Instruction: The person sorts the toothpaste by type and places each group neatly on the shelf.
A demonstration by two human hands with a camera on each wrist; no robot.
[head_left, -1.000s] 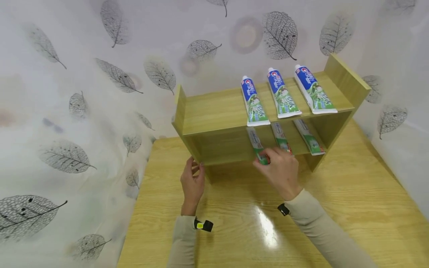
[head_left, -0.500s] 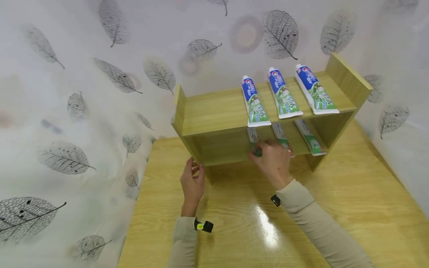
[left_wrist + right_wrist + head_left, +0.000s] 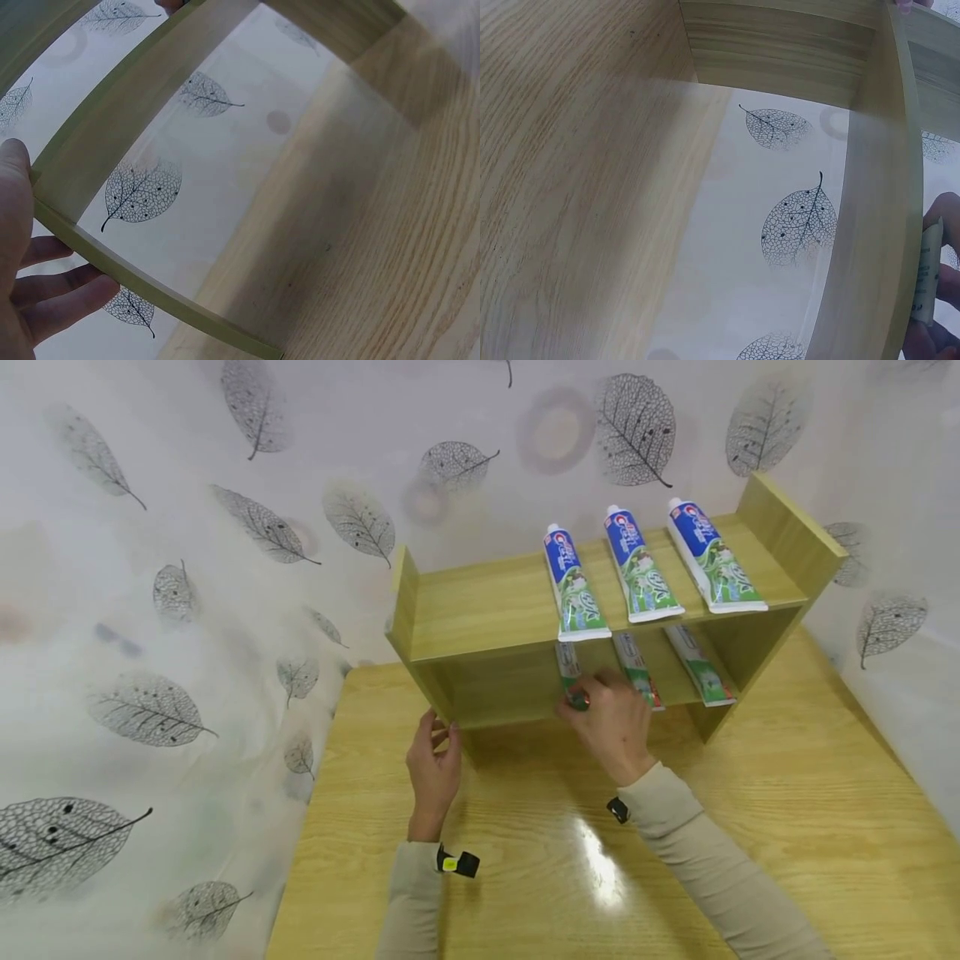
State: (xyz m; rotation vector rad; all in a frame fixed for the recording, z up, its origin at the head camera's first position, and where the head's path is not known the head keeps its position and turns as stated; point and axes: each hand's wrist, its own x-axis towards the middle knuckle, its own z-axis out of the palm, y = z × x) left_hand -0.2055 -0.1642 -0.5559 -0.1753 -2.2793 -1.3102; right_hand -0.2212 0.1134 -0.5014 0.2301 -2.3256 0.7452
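A two-tier wooden shelf (image 3: 480, 614) stands on the table. My left hand (image 3: 433, 777) grips its left side panel; in the left wrist view the thumb (image 3: 13, 161) and fingers (image 3: 64, 300) lie on opposite sides of the panel's edge. On the lower tier, my right hand (image 3: 617, 727) pinches the near end of a toothpaste tube (image 3: 567, 662), partly hidden by the fingers and the upper board. In the right wrist view that toothpaste tube (image 3: 928, 274) shows between thumb and fingers at the lower board's edge. Two more lower tubes (image 3: 637, 670) lie to its right.
Three blue-and-green toothpaste tubes (image 3: 577, 585) lie side by side on the upper tier, caps toward the wall. A raised side panel (image 3: 795, 527) bounds the shelf on the right. Leaf-patterned wall covering (image 3: 247, 610) rises behind the wooden table (image 3: 525, 860).
My right hand has shifted slightly left and toward the shelf's back with the tube, mostly in the first half second. The left hand keeps its hold on the side panel.
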